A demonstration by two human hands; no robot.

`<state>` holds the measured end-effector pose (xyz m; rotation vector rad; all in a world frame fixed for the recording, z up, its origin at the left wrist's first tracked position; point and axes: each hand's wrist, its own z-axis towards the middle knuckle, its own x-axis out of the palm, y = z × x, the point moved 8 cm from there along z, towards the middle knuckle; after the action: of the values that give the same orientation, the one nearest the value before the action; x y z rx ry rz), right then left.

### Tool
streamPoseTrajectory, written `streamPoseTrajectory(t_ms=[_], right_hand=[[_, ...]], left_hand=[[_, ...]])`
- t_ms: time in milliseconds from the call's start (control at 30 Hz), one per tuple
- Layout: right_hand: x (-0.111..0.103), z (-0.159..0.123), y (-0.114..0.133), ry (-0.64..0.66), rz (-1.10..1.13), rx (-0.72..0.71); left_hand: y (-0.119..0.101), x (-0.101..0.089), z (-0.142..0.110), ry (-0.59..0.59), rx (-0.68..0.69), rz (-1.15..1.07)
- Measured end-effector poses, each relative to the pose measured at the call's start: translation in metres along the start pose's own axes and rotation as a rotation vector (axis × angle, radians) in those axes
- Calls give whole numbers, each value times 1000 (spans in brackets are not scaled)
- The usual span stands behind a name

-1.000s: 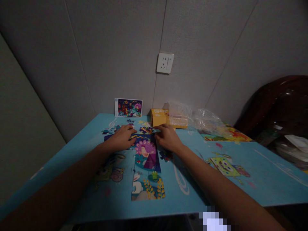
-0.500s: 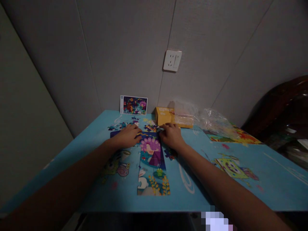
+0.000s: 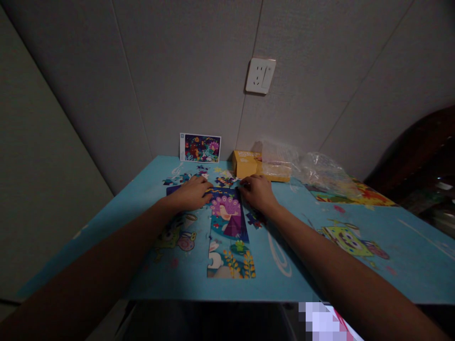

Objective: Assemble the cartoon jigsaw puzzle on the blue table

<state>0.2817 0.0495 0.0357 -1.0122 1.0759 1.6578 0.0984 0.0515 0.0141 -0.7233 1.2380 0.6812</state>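
A partly joined jigsaw puzzle (image 3: 227,222) lies on the blue table, its right part showing a pink peacock, a rabbit and yellow plants. My left hand (image 3: 194,192) rests flat over the puzzle's upper left strip, fingers stretched to the right and slightly apart. At the upper right corner my right hand (image 3: 259,192) is curled, thumb and forefinger drawn together by the edge; whatever they grip is hidden. Loose puzzle pieces (image 3: 224,181) lie just beyond, between the hands. More loose pieces (image 3: 255,219) sit below my right hand, partly covered by it.
A picture card (image 3: 200,148) leans against the wall at the back. Beside it stands a yellow box (image 3: 245,164) with clear plastic wrapping (image 3: 279,158) over it. Farther right, more crumpled plastic (image 3: 325,170) covers a colourful sheet (image 3: 373,193). A wall socket (image 3: 260,76) is above.
My view has tipped slightly down, so the table sits higher in the picture. The fingers of my right hand have curled in more at the puzzle's corner. My left hand stays in place.
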Motion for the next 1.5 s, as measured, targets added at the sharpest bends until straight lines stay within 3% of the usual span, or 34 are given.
streamPoseTrajectory(t_ms=[133, 233, 433, 767, 1000, 1300, 1500], right_hand=[[-9, 1, 2, -101, 110, -34], [-15, -1, 3, -190, 325, -47], [-1, -5, 15, -117, 640, -129], [13, -10, 26, 29, 538, -218], [4, -13, 36, 21, 503, -264], [-5, -14, 34, -68, 499, -240], [4, -12, 27, -45, 575, -173]], left_hand=[[-3, -3, 0, -9, -18, -35], [-10, -10, -1, -63, -21, -117], [-25, -22, -1, -166, 96, -287], [-26, -19, -1, -132, 96, -257], [-29, -20, -2, -175, 180, -265], [-30, -24, -3, -152, 127, -282], [-28, -21, -2, -139, 103, -345]])
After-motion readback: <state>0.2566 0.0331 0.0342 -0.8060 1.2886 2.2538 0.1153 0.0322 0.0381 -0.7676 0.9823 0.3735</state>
